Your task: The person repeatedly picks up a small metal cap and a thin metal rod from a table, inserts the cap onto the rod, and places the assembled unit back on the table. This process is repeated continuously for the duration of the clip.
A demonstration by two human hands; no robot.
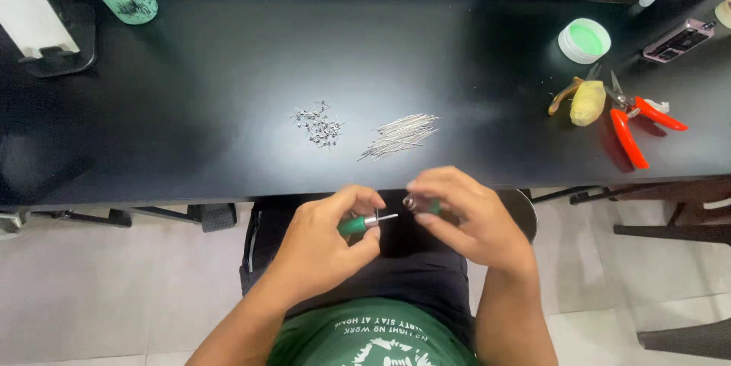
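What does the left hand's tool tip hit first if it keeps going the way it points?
Probably the right hand. The left hand holds a green-handled tool with its metal tip aimed right, at the small green-and-metal piece in the right fingers. Only a small gap shows; depth is unclear.

Likely a workshop: black workbench [228,69], red pliers [628,126], metal pins [400,136].
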